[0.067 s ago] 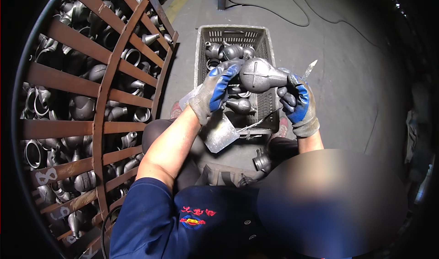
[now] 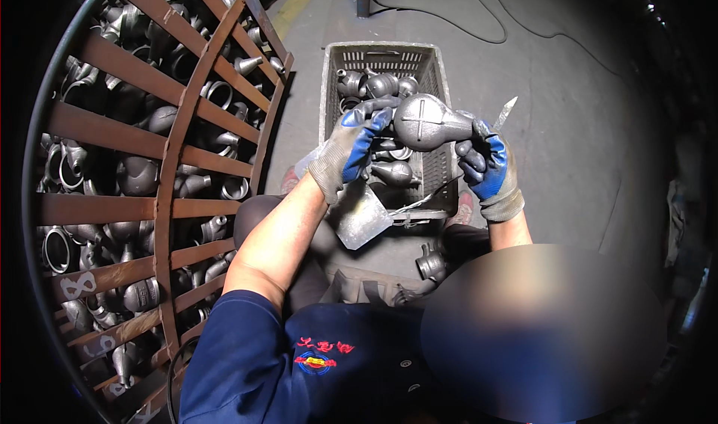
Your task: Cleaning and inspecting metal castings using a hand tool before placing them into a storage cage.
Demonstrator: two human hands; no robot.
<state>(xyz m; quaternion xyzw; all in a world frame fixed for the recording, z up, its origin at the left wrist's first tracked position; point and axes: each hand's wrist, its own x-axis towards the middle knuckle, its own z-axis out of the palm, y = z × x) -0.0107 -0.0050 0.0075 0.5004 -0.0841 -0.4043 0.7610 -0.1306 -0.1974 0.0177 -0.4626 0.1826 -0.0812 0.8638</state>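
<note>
A grey, bulb-shaped metal casting (image 2: 422, 128) with a raised cross on its round end is held between both hands over a crate. My left hand (image 2: 350, 146), in a grey and blue work glove, is closed on the rounded end. My right hand (image 2: 490, 162), gloved alike, grips the narrow neck with its fingers curled. A pointed, blade-like tool (image 2: 507, 111) sticks out past the right hand; its lower part is hidden there. Below lies the dark plastic crate (image 2: 441, 80), holding several grey castings (image 2: 383, 84), partly covered by my hands.
To the left, a rusty barred metal cage (image 2: 168, 162) is full of similar castings. A bent sheet-metal plate (image 2: 360, 218) sits at the crate's near edge. One loose casting (image 2: 429, 262) lies near my legs. A black cable (image 2: 497, 39) snakes across the floor beyond.
The casting has turned slightly in my hands, so its raised cross faces up more squarely. Both hands keep their hold.
</note>
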